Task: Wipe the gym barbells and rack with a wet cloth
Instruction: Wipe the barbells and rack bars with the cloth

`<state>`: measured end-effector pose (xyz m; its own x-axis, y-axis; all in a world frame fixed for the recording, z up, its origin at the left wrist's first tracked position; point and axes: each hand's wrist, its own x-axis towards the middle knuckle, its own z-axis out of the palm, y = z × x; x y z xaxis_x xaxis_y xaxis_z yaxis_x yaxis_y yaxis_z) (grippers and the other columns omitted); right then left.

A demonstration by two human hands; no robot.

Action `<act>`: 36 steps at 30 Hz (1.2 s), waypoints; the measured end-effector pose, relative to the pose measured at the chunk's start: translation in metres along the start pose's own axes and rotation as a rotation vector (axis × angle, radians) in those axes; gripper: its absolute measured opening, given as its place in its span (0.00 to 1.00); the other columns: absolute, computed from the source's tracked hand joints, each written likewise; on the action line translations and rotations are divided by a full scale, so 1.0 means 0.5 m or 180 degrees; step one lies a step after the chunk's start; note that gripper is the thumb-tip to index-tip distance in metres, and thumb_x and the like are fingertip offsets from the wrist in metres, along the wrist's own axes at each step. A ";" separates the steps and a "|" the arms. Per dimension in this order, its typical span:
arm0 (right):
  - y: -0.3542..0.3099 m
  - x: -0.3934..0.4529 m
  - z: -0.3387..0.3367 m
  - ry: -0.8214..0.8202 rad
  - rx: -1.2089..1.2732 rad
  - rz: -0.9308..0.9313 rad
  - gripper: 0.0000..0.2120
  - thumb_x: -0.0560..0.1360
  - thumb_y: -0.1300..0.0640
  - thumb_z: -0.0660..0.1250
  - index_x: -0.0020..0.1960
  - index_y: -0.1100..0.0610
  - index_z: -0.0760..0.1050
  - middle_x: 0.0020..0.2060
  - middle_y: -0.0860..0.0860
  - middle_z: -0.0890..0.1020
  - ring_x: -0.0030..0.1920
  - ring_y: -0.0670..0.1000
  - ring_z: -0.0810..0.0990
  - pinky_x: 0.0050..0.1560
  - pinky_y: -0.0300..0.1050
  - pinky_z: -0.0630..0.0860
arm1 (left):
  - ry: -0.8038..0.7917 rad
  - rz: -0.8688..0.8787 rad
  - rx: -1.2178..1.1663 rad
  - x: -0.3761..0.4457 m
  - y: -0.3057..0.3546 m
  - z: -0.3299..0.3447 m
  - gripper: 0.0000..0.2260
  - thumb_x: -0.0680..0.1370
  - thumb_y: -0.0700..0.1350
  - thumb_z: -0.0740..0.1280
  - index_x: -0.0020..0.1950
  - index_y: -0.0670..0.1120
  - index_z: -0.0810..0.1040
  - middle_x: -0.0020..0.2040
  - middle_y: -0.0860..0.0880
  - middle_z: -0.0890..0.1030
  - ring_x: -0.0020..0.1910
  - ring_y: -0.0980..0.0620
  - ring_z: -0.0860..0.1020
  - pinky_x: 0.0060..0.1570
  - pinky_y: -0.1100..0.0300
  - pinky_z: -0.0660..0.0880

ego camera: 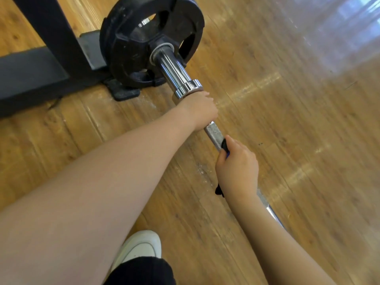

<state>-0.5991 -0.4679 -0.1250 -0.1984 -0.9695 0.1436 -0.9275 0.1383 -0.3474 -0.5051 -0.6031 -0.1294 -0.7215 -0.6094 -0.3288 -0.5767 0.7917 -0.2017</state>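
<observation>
A chrome barbell (213, 133) runs slantwise across the wooden floor (287, 120), from a black weight plate (131, 48) at 11 o'clock down toward 5 o'clock, where its thin shaft passes under the right forearm. The thick polished sleeve (171, 68) comes out of the plate's hub and ends in a stepped collar (188, 88) near the middle of the view.

The left hand (198, 110) is clenched around the shaft just below that collar, touching it, with the left arm reaching in from 8 o'clock. Just beyond it toward 5 o'clock, a short bare stretch of shaft shows, speckled with droplets or spots.

The right hand (238, 169) is closed on a dark cloth (224, 146) that is wrapped around the shaft; the cloth peeks out black above the thumb and again as a small dark tail by the wrist. A trace of blue shows at the thumb; what it belongs to cannot be told.

Behind the plate, at 10 o'clock, stands the black steel rack (41, 66), its upright and base beam resting on the floor, with a black foot pad just beside the plate's lower rim.

At 6 o'clock, a white shoe (141, 246) and a dark trouser leg (141, 272)
</observation>
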 end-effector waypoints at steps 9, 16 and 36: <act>-0.003 -0.006 0.033 0.0117 0.0163 -0.0056 0.18 0.70 0.69 0.67 0.60 0.66 0.77 0.54 0.58 0.82 0.52 0.60 0.81 0.47 0.47 0.77 | 0.0624 -0.0405 -0.0321 -0.030 0.015 0.010 0.20 0.81 0.37 0.52 0.74 0.42 0.61 0.74 0.45 0.64 0.76 0.47 0.55 0.73 0.54 0.45; 0.047 -0.058 -0.012 0.0076 0.0015 0.0154 0.14 0.71 0.66 0.66 0.56 0.66 0.80 0.50 0.57 0.84 0.49 0.59 0.83 0.46 0.46 0.76 | 0.0684 -0.0549 -0.0360 -0.033 0.033 0.022 0.21 0.81 0.36 0.56 0.74 0.42 0.62 0.75 0.44 0.62 0.76 0.46 0.54 0.74 0.53 0.45; 0.014 -0.028 0.009 0.0341 0.0091 0.0025 0.15 0.68 0.66 0.65 0.53 0.66 0.81 0.50 0.59 0.84 0.49 0.59 0.83 0.46 0.49 0.79 | 0.0987 -0.0424 0.0200 -0.043 0.020 0.049 0.25 0.75 0.37 0.47 0.69 0.40 0.71 0.64 0.43 0.77 0.66 0.45 0.73 0.68 0.52 0.64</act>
<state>-0.6016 -0.4542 -0.1336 -0.2398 -0.9411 0.2384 -0.9166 0.1386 -0.3750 -0.4859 -0.5812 -0.1467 -0.7291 -0.6844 -0.0016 -0.6559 0.6995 -0.2837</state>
